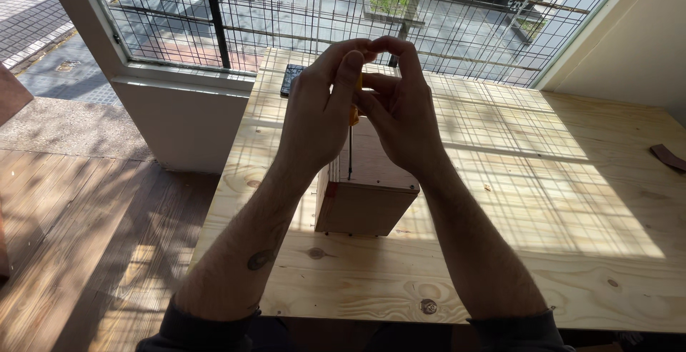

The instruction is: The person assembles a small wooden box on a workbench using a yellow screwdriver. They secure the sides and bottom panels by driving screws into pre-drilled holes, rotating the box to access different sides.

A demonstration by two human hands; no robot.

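A small wooden box [366,205] stands on the pale pine tabletop [543,202] in front of me. Above it, my left hand [319,112] and my right hand [401,105] are clasped together around a screwdriver with a yellow handle [354,112]. Its thin dark shaft [349,153] points straight down onto the box's top face. The fingertips of both hands meet above the handle, which is mostly hidden between my palms.
A dark flat device [291,78] lies on the table's far left corner near the window. A wire grille [300,9] covers the window behind. A brown scrap [669,157] lies at the table's right edge. The wooden floor [86,230] drops away on the left.
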